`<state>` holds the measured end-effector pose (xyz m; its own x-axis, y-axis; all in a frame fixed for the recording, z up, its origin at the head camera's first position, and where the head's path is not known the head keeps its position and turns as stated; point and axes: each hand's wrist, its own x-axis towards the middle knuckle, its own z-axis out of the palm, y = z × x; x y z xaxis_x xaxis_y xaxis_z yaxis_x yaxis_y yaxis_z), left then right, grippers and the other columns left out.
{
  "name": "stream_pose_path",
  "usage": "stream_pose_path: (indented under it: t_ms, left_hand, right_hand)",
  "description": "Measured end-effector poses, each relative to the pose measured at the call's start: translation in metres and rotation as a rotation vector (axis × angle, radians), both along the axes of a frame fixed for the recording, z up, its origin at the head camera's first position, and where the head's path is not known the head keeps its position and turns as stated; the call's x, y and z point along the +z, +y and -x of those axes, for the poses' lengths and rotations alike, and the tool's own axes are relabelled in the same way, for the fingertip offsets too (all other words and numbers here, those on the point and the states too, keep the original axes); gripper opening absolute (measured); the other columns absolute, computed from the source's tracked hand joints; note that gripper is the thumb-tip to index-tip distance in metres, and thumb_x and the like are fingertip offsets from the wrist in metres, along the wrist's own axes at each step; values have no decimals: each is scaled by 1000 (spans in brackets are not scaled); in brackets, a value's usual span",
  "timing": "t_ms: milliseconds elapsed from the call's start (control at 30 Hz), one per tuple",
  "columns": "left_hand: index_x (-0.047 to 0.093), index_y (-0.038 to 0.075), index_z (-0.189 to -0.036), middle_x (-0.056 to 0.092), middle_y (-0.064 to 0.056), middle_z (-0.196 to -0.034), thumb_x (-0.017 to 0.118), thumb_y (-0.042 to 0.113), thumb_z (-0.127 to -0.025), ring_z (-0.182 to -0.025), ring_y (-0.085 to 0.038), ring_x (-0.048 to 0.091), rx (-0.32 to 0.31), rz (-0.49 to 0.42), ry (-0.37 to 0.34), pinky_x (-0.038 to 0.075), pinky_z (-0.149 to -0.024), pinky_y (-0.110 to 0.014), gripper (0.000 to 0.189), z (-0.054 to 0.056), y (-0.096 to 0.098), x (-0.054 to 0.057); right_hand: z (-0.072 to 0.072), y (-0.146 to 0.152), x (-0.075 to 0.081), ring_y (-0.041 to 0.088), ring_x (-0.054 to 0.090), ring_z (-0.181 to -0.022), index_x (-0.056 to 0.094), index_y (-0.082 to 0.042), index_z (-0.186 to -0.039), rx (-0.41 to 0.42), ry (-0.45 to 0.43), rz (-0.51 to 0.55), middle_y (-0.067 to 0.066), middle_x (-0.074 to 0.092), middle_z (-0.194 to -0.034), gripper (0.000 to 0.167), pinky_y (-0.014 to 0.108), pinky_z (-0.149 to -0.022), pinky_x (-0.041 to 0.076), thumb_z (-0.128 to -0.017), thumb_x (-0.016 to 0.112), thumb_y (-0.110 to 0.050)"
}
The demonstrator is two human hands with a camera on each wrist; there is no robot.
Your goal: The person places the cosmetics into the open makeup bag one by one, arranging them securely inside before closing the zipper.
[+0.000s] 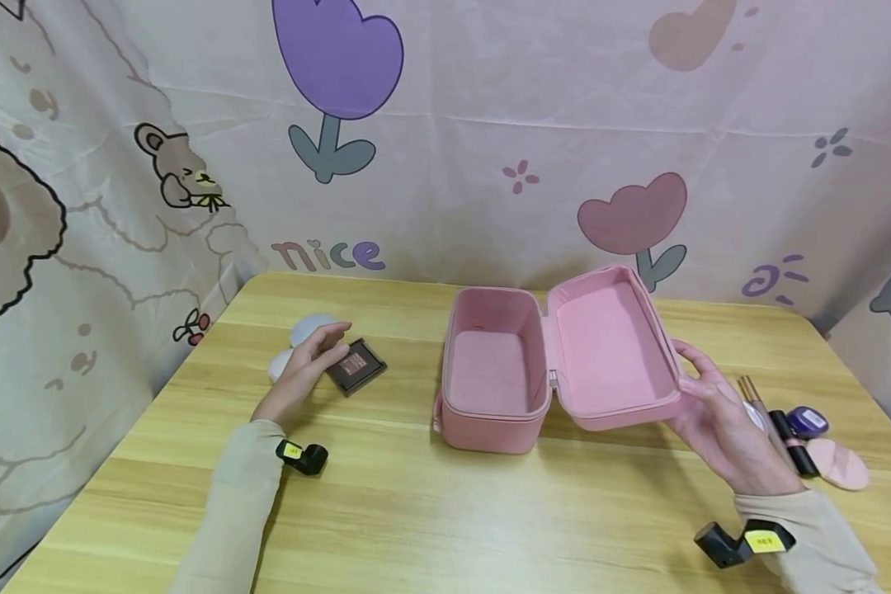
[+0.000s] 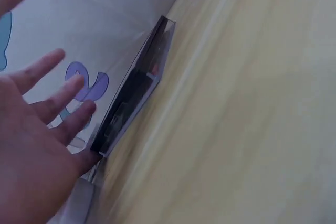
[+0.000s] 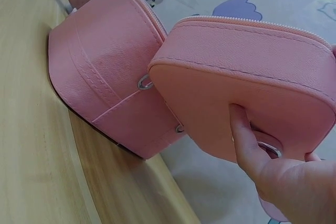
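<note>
A pink zip-up cosmetic case (image 1: 490, 433) stands on the table with its lid (image 1: 612, 346) swung out to the right. Its inside is bare pink lining. My right hand (image 1: 720, 412) grips the lid at its far right edge; in the right wrist view a finger presses the lid's outer face beside a metal-rimmed opening. On the left, my left hand (image 1: 300, 367) reaches beside a flat, dark square makeup palette (image 1: 355, 366), its fingers fairly straight and spread. The left wrist view has the palette (image 2: 131, 98) edge-on, with the lowest finger right at its near corner.
Two pale round pads (image 1: 312, 328) lie partly behind the left hand. By the right wrist are a purple-lidded jar (image 1: 808, 421), a black tube (image 1: 793, 445), a pink powder puff (image 1: 837, 464) and slim sticks (image 1: 750, 392). A printed cloth backdrop (image 1: 445, 206) rises behind the table.
</note>
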<state>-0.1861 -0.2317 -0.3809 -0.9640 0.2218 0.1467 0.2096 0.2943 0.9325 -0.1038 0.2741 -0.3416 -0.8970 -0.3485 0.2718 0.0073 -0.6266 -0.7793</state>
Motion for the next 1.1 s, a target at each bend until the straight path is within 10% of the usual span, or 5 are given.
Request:
stream_pose_path:
  t_ms: [400,667,1100]
  left_hand:
    - [7,-1,-153,20,-29,-151,81,7,-72,-135,-44,24,-114,203,-122,18,-109,-58,110,5,-5,-10]
    - [21,-7,-149,37,-29,-142,81,2,-70,-126,-43,38,-110,328,0,27,-103,-58,100,11,1,-15]
    - [32,2,-148,38,-24,-145,83,6,-72,-126,-43,39,-124,239,-38,30,-104,-56,92,16,8,-8]
  right_hand:
    - [-2,2,2,22,54,-118,33,-11,-143,-6,-9,-35,10,40,-139,47,36,-94,47,-99,27,4]
    - [-4,2,4,23,54,-118,35,-10,-142,13,-7,-9,9,42,-138,47,36,-95,47,-99,25,4]
    - [-4,-2,7,20,53,-118,31,-13,-144,-26,-25,-90,7,39,-140,47,33,-95,46,-99,29,1]
